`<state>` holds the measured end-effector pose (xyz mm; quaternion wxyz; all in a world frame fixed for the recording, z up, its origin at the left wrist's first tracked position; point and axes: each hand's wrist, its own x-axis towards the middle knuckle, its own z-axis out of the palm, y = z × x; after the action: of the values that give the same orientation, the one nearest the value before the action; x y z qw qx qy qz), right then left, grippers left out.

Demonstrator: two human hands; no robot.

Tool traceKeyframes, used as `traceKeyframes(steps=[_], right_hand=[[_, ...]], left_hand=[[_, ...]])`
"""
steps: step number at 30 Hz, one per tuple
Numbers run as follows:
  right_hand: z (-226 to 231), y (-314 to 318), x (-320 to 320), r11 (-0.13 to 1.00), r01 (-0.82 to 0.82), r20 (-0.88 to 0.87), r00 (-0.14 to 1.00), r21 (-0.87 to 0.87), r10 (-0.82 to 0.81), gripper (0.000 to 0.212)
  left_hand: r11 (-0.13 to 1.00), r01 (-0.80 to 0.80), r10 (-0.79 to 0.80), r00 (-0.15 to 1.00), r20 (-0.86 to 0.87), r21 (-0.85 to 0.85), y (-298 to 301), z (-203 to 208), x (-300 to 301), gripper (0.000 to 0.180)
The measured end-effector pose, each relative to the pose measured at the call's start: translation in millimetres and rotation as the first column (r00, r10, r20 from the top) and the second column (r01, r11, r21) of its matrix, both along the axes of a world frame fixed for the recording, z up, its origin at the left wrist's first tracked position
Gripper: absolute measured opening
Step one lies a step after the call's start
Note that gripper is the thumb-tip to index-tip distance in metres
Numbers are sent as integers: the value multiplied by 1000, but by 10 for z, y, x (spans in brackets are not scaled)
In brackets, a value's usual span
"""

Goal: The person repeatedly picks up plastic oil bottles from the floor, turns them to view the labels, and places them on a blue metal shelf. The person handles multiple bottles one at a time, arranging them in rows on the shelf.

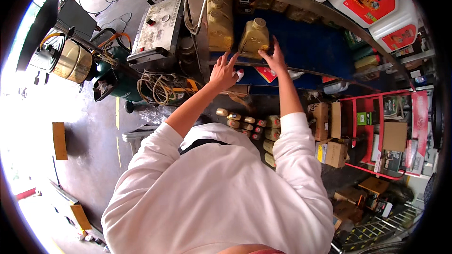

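A gold jug (254, 36) with a screw cap stands upright near the front of a blue-lined shelf (301, 49). My right hand (274, 59) is open beside the jug's right side, its thumb at the lower corner; whether it touches is unclear. Just below and left of the jug, my left hand (223, 73) reaches toward the shelf's front edge with fingers spread. A small white-and-red object (239, 75) shows beside that palm, and I cannot tell whether the hand touches it. More gold jugs (220, 30) stand in a row at the shelf's left end.
Large white jugs with red labels (368, 0) stand on the upper shelf. Several bottles (246, 123) are on the floor below me. Cardboard boxes (321, 121) and a red rack (372, 96) are on the right. A wheeled machine (157, 26) and coiled hoses (157, 87) are left.
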<state>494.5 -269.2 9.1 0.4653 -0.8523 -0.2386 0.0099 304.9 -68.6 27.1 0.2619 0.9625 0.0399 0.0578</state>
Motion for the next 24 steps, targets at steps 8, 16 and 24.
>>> traceKeyframes(steps=[8, 16, 24], right_hand=[[-19, 53, -1061, 906, 410, 369, 862, -108, -347, 53], [-287, 291, -1038, 917, 378, 366, 877, -126, -311, 87], [-209, 468, -544, 862, 443, 256, 888, -249, -382, 97]], left_hand=[[992, -74, 73, 997, 14, 103, -80, -203, 28, 96], [976, -99, 103, 995, -15, 193, 146, -462, -52, 96], [961, -112, 122, 992, -22, 252, 137, -503, 32, 92]])
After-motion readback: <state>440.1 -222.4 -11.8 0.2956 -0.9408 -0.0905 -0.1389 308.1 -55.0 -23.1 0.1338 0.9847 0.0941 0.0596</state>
